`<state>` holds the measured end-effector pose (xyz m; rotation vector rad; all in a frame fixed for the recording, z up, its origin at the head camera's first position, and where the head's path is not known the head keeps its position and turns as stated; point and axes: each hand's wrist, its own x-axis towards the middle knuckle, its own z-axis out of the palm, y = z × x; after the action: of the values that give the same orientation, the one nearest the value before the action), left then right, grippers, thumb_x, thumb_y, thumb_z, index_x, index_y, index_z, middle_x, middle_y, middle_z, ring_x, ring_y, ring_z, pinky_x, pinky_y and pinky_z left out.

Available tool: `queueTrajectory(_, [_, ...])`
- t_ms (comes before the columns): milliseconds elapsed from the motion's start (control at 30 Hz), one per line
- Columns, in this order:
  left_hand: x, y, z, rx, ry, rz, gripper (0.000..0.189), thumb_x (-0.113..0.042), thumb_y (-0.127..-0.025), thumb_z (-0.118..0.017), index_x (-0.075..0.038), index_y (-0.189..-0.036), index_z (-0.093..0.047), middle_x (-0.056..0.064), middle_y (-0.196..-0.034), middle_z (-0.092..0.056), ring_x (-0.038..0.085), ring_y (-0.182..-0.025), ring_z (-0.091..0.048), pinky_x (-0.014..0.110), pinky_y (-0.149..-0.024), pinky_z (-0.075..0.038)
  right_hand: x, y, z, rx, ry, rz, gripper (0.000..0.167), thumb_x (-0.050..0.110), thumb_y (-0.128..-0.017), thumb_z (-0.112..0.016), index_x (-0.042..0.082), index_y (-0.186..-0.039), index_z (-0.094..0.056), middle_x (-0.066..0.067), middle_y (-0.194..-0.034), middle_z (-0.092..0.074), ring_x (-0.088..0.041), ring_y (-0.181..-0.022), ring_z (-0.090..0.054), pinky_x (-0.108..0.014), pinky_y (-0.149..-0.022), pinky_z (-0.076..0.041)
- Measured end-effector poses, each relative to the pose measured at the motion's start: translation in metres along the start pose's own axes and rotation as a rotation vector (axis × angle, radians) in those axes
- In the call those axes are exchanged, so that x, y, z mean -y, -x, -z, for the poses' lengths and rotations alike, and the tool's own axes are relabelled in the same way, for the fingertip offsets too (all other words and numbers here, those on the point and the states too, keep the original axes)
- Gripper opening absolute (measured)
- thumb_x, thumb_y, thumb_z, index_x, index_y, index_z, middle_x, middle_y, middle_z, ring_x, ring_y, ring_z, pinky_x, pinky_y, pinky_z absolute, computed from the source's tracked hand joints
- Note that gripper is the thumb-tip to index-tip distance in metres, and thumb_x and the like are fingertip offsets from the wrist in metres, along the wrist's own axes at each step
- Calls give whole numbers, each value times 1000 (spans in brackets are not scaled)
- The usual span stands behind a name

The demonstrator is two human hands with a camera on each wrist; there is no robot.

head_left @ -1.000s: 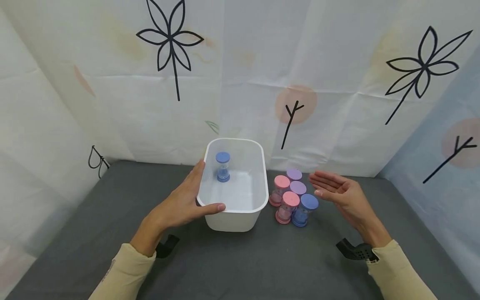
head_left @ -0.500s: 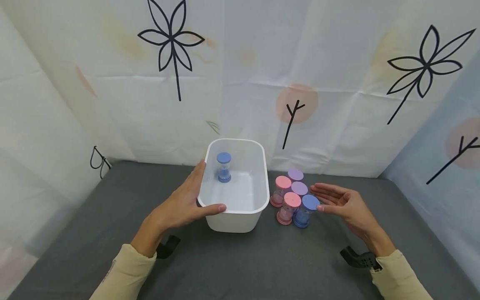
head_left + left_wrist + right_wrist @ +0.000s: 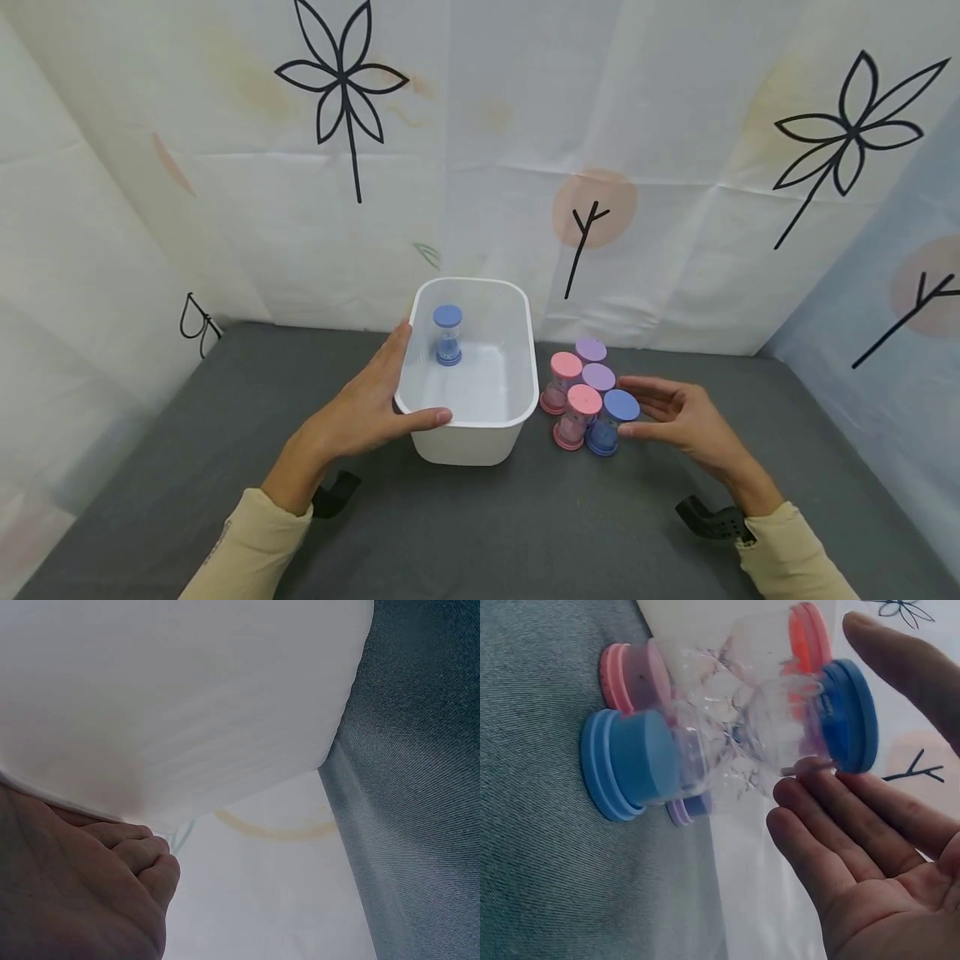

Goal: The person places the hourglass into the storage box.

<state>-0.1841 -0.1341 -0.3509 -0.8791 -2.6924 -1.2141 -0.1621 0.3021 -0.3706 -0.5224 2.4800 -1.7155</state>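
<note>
In the head view my left hand rests against the near left corner of a white plastic bin. Its thumb lies along the front rim and its fingers along the left wall. A blue sand timer stands upright inside the bin. My right hand reaches around another blue sand timer, thumb in front and fingers behind. In the right wrist view the thumb is apart from the blue cap, while the fingertips are at or near the glass; contact is unclear. That timer stands upright on the table.
Close by stand two pink sand timers, one in front and one behind. Two purple-capped timers, a nearer one and a farther one, are beside them. Dark grey cloth covers the table; a printed white curtain hangs behind.
My right hand has come down and to the left, its thumb and fingers now around the outer blue timer. My left hand and the bin have stayed in place.
</note>
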Motion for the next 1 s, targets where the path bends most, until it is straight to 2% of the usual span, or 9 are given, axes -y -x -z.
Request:
queueTrajectory(167, [0, 0, 0, 0, -4, 12, 121, -56, -83, -78, -26, -163, 8, 1, -168, -10, 27, -146, -26, 63, -108, -33, 1, -2, -6, -22, 21, -10, 63, 5, -84, -83, -8, -139, -56, -28, -141, -54, -2, -118, -60, -23, -91, -51])
queueTrajectory(367, [0, 0, 1, 1, -4, 10, 121, -56, -83, -78, -27, -163, 8, 2, -168, -10, 26, -146, -26, 63, -108, -33, 3, -2, -10, -57, 61, -29, 64, 8, -81, -86, -9, -137, -57, -26, -137, -57, 0, -115, -61, -21, -89, -51])
queueTrajectory(667, [1, 0, 1, -4, -3, 1, 120, -55, -83, -78, -32, -162, 9, 1, -168, -11, 27, -146, -27, 63, -107, -35, 7, -2, -14, -87, 113, -48, 57, 11, -82, -86, -7, -131, -63, -23, -130, -64, -3, -110, -64, -20, -86, -52])
queueTrajectory(1000, [0, 0, 0, -2, 12, 6, 120, -55, -83, -78, -33, -162, 9, 2, -167, -13, 28, -144, -30, 61, -107, -36, 8, -1, -13, -89, 81, -80, 55, 12, -81, -87, -6, -128, -66, -23, -126, -66, -10, -104, -70, -28, -80, -57])
